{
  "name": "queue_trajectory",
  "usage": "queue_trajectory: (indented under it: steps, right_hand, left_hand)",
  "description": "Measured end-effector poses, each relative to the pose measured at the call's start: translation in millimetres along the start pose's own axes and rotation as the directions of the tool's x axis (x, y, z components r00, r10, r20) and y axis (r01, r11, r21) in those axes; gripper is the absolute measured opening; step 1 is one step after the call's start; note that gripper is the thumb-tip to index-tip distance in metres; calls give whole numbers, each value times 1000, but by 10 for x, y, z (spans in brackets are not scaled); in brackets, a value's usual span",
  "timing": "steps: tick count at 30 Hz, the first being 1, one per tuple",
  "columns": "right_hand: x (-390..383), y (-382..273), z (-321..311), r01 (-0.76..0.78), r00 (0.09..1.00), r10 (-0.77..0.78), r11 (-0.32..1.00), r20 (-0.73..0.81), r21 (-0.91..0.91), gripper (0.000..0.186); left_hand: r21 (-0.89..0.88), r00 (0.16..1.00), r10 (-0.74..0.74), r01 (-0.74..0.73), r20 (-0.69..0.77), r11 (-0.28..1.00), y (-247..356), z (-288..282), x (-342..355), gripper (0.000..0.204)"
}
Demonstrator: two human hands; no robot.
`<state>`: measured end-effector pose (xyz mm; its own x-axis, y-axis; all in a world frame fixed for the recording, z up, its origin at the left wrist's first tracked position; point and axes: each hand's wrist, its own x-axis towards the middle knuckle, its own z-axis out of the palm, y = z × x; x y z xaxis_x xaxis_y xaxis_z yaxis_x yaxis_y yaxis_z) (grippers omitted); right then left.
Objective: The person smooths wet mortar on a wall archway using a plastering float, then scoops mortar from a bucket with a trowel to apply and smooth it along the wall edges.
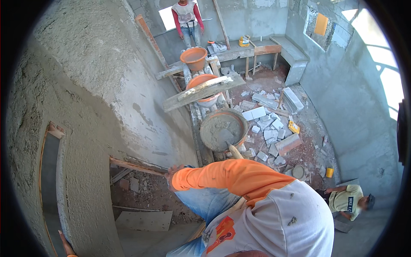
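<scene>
My right arm, in an orange sleeve, reaches across to the left. My right hand [172, 176] is curled at the end of a wooden strip [137, 165] along the wet-plastered wall's lower edge; its fingers show only partly. At the lower left, my left hand [65, 243] has its fingers stretched out beside a narrow wall opening [51, 184], holding nothing visible. The grey plaster [90, 184] between them looks rough and fresh. Beyond my right arm stands a round tub of mortar [222, 129], with the wooden handle of a trowel [234, 151] sticking out, its blade sunk in the mortar.
Two more orange tubs [193, 58] stand on the scaffold planks, a mortar-smeared board [201, 93] lying across one. Broken blocks [269, 128] litter the floor. One person [187, 19] stands at the back, another [349, 200] at the lower right. A yellow container [244, 41] sits on the ledge.
</scene>
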<state>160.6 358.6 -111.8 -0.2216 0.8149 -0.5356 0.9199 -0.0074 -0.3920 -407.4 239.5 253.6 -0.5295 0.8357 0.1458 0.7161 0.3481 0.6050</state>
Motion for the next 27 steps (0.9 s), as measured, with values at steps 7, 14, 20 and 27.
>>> queue_trajectory:
  steps: [7, 14, 20, 27]
  right_hand:
    - [-102, -300, -255, 50, 992, -92, 920, -90, -390, 53]
    - [-253, -154, -607, 220, 965, -208, 974, -161, 60, 17]
    - [-80, -101, -520, 275, 944, -252, 958, -214, 84, 12]
    - [-121, -42, -586, 266, 901, -124, 914, -417, 305, 32]
  left_hand:
    - [-19, 1000, -19, 19, 11, 1000, -59, -86, -19, 88]
    - [-65, 1000, -10, 9, -23, 998, -63, -143, -59, 85]
    - [-135, 995, -89, 93, 32, 987, -44, -168, -110, 86]
    - [-108, 997, -68, 71, 33, 992, 137, -83, -294, 90]
